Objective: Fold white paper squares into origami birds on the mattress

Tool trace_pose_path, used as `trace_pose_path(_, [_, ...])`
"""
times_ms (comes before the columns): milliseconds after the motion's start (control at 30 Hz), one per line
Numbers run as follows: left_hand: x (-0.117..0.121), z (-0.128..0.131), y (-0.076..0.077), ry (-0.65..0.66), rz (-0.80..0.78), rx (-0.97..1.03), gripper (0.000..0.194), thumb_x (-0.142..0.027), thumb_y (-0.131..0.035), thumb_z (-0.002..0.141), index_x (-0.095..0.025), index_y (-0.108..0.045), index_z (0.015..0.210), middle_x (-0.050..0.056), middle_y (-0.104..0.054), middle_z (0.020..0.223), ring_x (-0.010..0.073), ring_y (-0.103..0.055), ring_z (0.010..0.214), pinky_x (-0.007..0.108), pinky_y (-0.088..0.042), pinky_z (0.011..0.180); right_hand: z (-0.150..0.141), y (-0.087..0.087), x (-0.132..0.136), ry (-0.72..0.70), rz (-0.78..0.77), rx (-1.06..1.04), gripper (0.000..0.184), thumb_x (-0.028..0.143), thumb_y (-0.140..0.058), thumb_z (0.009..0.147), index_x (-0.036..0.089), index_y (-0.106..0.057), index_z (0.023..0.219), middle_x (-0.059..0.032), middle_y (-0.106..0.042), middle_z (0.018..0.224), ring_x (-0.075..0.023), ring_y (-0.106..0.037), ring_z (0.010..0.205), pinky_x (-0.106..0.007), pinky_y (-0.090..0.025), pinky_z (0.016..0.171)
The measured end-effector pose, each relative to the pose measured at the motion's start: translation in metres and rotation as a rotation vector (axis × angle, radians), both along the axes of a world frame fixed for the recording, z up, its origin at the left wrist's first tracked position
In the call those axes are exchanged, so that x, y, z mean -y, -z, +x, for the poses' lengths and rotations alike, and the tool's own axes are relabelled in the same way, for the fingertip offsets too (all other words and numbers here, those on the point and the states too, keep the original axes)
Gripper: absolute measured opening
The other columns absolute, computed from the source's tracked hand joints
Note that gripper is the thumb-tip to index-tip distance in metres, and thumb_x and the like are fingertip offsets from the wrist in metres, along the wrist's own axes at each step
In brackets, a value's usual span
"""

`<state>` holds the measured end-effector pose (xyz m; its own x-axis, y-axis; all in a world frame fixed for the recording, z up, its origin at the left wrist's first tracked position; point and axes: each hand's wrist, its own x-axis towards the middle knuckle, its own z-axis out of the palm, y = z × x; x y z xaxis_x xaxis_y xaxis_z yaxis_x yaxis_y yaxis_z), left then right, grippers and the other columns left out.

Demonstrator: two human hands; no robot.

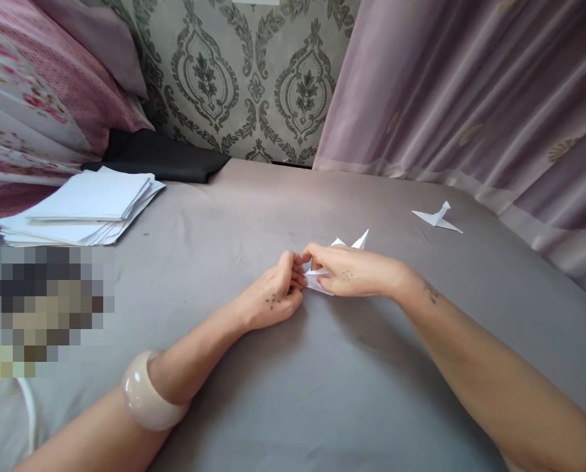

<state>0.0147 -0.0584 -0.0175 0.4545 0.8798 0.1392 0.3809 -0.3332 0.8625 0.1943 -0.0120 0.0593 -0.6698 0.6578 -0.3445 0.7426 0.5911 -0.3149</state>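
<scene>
A small folded white paper (317, 282) is pinched between my two hands, just above the grey sheet. My left hand (273, 298) has its fingers curled and closed on the paper's left edge. From the other side, my right hand (354, 270) grips it with thumb and fingers, covering much of it. Pointed white paper tips (360, 240) stick up behind my right hand; whether they belong to the same piece I cannot tell. Farther right lies a finished-looking folded paper crane (439, 217) with its wings spread, apart from both hands.
A stack of white paper sheets (91, 196) lies at the back left, beside a folded black cloth (165, 156). Purple curtains (421, 85) hang along the right. At the lower left are a blurred-out patch and a white cable (29, 410).
</scene>
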Motion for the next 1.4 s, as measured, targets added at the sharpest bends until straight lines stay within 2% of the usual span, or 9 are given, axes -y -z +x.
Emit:
trace_pose_path(167, [-0.003,0.001,-0.002,-0.037,-0.117,0.069,0.028,-0.003,-0.044,0.071,-0.020,-0.040,0.094,0.006,-0.061,0.094,0.0178,-0.066,0.088,0.036,-0.056,0.079,-0.015,0.002,0.000,-0.058,0.034,0.110,0.019,0.024,-0.050,0.086,0.019,-0.047,0.104,-0.0079,-0.064,0.090,-0.0202,-0.059,0.074,-0.026,-0.033,0.054])
trace_pose_path(333, [-0.008,0.002,0.001,-0.105,-0.120,0.064,0.023,-0.004,-0.043,0.072,-0.019,-0.047,0.089,0.006,-0.065,0.090,0.0188,-0.065,0.086,0.037,-0.056,0.079,-0.025,0.002,-0.002,-0.082,0.021,0.156,0.021,0.018,-0.048,0.083,0.019,-0.045,0.104,-0.0080,-0.063,0.090,-0.0208,-0.059,0.075,-0.027,-0.034,0.055])
trace_pose_path(467, [-0.010,0.000,0.001,-0.194,-0.162,0.035,0.022,-0.005,-0.041,0.072,-0.017,-0.052,0.088,0.005,-0.066,0.084,0.0180,-0.064,0.079,0.036,-0.055,0.075,-0.025,0.003,-0.002,-0.062,0.016,0.199,0.022,0.024,-0.048,0.085,0.019,-0.046,0.107,-0.0081,-0.063,0.088,-0.0205,-0.058,0.070,-0.028,-0.032,0.052])
trace_pose_path(567, [-0.009,-0.001,-0.003,-0.235,-0.117,-0.054,0.019,-0.008,-0.044,0.073,-0.016,-0.057,0.086,0.006,-0.065,0.085,0.0186,-0.063,0.079,0.035,-0.054,0.073,-0.025,0.003,-0.003,-0.065,0.029,0.197,0.021,0.025,-0.048,0.086,0.019,-0.046,0.106,-0.0083,-0.063,0.090,-0.0208,-0.058,0.072,-0.028,-0.032,0.052])
trace_pose_path(800, [-0.006,-0.002,-0.010,-0.186,-0.070,-0.150,0.013,-0.013,-0.052,0.078,-0.014,-0.064,0.083,0.008,-0.059,0.099,0.0145,-0.061,0.076,0.030,-0.053,0.073,-0.032,-0.001,-0.001,-0.057,-0.001,0.220,0.020,0.021,-0.048,0.084,0.019,-0.048,0.104,-0.0092,-0.063,0.093,-0.0218,-0.060,0.076,-0.028,-0.034,0.053])
trace_pose_path(1100, [-0.008,-0.002,-0.006,-0.180,-0.024,-0.159,0.011,-0.020,-0.058,0.082,-0.014,-0.067,0.084,0.006,-0.057,0.093,0.0134,-0.058,0.073,0.031,-0.052,0.074,-0.035,0.000,0.000,-0.047,0.027,0.256,0.024,0.015,-0.053,0.080,0.018,-0.051,0.104,-0.0097,-0.064,0.093,-0.0237,-0.063,0.080,-0.029,-0.037,0.056])
trace_pose_path(1200, [-0.008,-0.002,-0.004,-0.183,-0.017,-0.143,0.010,-0.019,-0.057,0.082,-0.015,-0.065,0.079,0.004,-0.055,0.090,0.0122,-0.057,0.070,0.029,-0.052,0.071,-0.028,-0.002,0.008,-0.091,0.180,0.095,0.020,0.011,-0.052,0.082,0.018,-0.054,0.100,-0.0093,-0.065,0.096,-0.0235,-0.062,0.087,-0.031,-0.042,0.068])
trace_pose_path(1300, [-0.008,-0.002,-0.003,-0.203,-0.035,-0.135,0.011,-0.020,-0.057,0.081,-0.015,-0.063,0.074,0.004,-0.053,0.090,0.0112,-0.056,0.069,0.028,-0.051,0.071,-0.010,-0.002,0.025,-0.095,0.437,-0.243,0.022,0.007,-0.044,0.087,0.018,-0.058,0.099,-0.0077,-0.065,0.103,-0.0206,-0.059,0.097,-0.033,-0.042,0.084])
trace_pose_path(1400, [-0.007,-0.002,-0.003,-0.210,-0.072,-0.132,0.011,-0.022,-0.058,0.081,-0.016,-0.065,0.075,0.004,-0.054,0.093,0.0116,-0.057,0.071,0.027,-0.050,0.070,0.013,0.012,0.047,0.200,0.573,-0.442,0.022,0.009,-0.043,0.089,0.019,-0.061,0.097,-0.0046,-0.066,0.095,-0.0178,-0.060,0.089,-0.030,-0.044,0.079])
